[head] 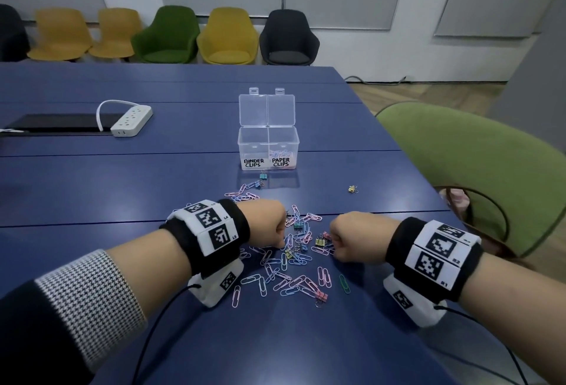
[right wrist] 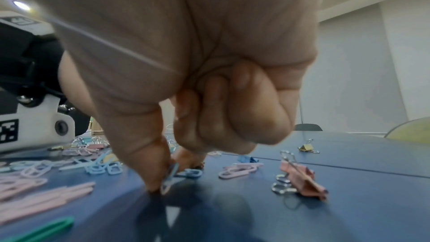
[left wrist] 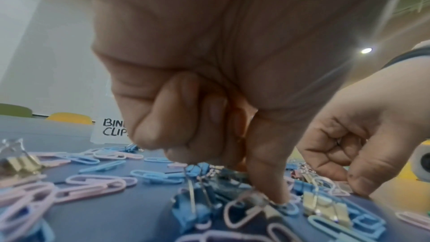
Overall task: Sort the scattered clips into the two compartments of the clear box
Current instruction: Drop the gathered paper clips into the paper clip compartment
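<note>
Two hands [head: 266,222] [head: 352,236] pinch among scattered clips [head: 284,265].

Blue table [head: 153,176]: scattered clips [head: 294,262], clear box [head: 268,147], power strip [head: 131,120].

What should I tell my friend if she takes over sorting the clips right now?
Left hand: down in the pile, fingers curled, fingertip on a paper clip; whether it grips one is unclear.
Right hand: pinches a blue clip on the table.
Box: open, beyond the pile. Some clips already lie in the PAPER CLIPS side; the BINDER CLIPS side looks empty.
Left to do: most of the pile between the hands, a yellow binder clip off to the right, a blue one by the box.
</note>
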Demonstrator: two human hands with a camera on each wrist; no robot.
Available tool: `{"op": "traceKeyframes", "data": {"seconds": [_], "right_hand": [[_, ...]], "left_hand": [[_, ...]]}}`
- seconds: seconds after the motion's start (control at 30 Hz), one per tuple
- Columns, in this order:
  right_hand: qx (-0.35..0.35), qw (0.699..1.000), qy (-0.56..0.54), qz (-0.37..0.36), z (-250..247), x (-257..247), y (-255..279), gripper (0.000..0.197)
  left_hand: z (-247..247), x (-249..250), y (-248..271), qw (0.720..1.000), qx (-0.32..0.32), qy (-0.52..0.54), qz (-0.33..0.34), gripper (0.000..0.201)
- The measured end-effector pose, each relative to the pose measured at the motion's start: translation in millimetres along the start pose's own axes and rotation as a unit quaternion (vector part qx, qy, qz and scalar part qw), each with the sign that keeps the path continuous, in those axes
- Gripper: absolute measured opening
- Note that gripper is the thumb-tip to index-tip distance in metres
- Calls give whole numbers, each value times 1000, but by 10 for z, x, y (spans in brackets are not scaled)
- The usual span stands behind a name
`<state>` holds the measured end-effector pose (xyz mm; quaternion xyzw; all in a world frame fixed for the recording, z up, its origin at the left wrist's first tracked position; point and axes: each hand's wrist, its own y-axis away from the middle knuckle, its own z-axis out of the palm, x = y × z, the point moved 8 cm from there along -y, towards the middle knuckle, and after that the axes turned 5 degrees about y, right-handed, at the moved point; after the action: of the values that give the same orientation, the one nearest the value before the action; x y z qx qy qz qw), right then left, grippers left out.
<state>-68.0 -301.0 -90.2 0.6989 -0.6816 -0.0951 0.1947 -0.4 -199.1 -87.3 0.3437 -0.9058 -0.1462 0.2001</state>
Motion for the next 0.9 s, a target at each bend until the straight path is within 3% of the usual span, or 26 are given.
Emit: {"op": "traceKeyframes", "data": {"seconds": [0.1, 0.17, 0.2, 0.23, 0.27, 0.33, 0.37, 0.4, 0.47, 0.53, 0.6, 0.7, 0.8, 0.9], "right_hand": [[7, 999, -33, -10, -32, -18, 26, 11], [23, 994, -106, -17, -88, 56, 32, 16], [32, 985, -168, -14, -118, 127, 30, 18], [37, 964, -261, -7, -143, 204, 40, 20], [38, 922, -386, 1, -157, 273, 57, 22], [41, 766, -642, 0, -175, 369, 69, 25], [39, 683, -730, -2, -189, 392, 71, 25], [35, 619, -784, -1, -198, 400, 73, 24], [32, 536, -844, 9, -214, 389, 55, 20], [37, 479, -877, 28, -195, 380, 16, 19], [43, 467, -883, 29, -184, 343, -44, 19], [34, 504, -863, 21, -175, 288, -145, 16], [-9, 562, -827, 24, -162, 268, -246, 16], [-66, 627, -775, 46, -145, 302, -352, 13]], "left_hand": [[-93, -57, 50, 999, 6, 53, 10, 18], [-179, -139, 87, 988, 11, 154, 29, 18], [-220, -189, 112, 967, 14, 251, 33, 18], [-255, -227, 144, 927, 18, 373, 37, 18], [-279, -267, 166, 863, 24, 503, 41, 19], [-325, -360, 187, 708, 32, 704, 47, 11], [-334, -403, 189, 642, 34, 764, 47, 9], [-320, -453, 169, 587, 34, 807, 44, 12], [-264, -516, 123, 509, 35, 860, 24, 12], [-175, -510, 88, 470, 29, 882, 1, 10], [-81, -444, 72, 463, -1, 886, -18, 9], [-1, -391, 61, 497, -40, 866, -51, 11], [19, -386, 53, 559, -79, 819, -98, 16], [-30, -431, -6, 663, -120, 728, -126, 23]]}}
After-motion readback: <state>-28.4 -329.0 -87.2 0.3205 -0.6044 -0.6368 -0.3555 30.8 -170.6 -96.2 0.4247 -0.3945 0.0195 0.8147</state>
